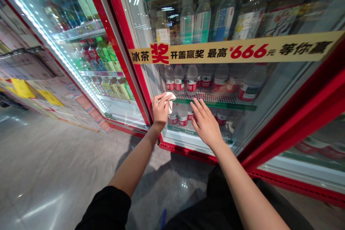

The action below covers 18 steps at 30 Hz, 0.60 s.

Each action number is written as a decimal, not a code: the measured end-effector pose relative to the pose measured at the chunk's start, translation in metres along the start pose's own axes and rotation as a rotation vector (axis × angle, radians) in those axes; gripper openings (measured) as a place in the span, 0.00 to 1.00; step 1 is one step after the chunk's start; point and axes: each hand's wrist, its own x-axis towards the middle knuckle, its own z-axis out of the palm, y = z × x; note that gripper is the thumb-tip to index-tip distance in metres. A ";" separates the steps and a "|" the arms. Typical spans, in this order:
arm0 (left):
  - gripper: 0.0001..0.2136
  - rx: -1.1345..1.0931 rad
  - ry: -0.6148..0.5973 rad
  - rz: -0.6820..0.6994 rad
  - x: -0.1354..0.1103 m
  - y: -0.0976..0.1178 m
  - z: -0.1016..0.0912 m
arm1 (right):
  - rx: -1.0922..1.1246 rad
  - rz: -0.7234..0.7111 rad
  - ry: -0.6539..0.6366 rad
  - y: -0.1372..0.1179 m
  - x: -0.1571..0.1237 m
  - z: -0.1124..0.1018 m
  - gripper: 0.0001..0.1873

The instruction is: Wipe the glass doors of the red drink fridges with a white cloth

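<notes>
My left hand (161,109) holds a crumpled white cloth or tissue (170,102) against the glass door (185,95) of a red-framed drinks fridge, close to the door's left edge. The fingers are closed over the cloth, which sticks out on the right side of the hand. To the right, my right hand (206,122) is held flat at the same glass, fingers stretched out and nothing in it. Behind the pane stand water bottles (192,79) with red labels on wire shelves. A yellow banner (215,52) with printed characters runs across the door above both hands.
Another lit fridge (105,64) with bottles stands at the left, its door framed in red. Stacked cartons (61,97) with yellow tags line the far left. A red door frame (293,111) rises at the right. Grey shiny floor (67,172) lies below.
</notes>
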 end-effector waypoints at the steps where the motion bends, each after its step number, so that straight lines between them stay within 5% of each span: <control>1: 0.13 -0.008 0.011 -0.033 0.000 -0.004 -0.003 | -0.008 -0.001 0.001 0.000 -0.001 0.000 0.36; 6: 0.14 -0.070 0.117 -0.202 0.029 -0.008 -0.010 | -0.034 -0.016 0.014 0.000 -0.001 0.002 0.37; 9: 0.15 -0.098 0.115 -0.174 0.040 0.003 -0.005 | -0.034 -0.035 0.021 -0.001 0.000 0.003 0.38; 14: 0.15 -0.071 0.046 -0.061 0.019 0.004 0.002 | -0.039 -0.039 0.020 -0.001 0.002 0.004 0.38; 18: 0.13 -0.030 0.014 -0.098 0.003 -0.013 -0.005 | -0.040 -0.033 0.013 -0.001 0.001 0.004 0.37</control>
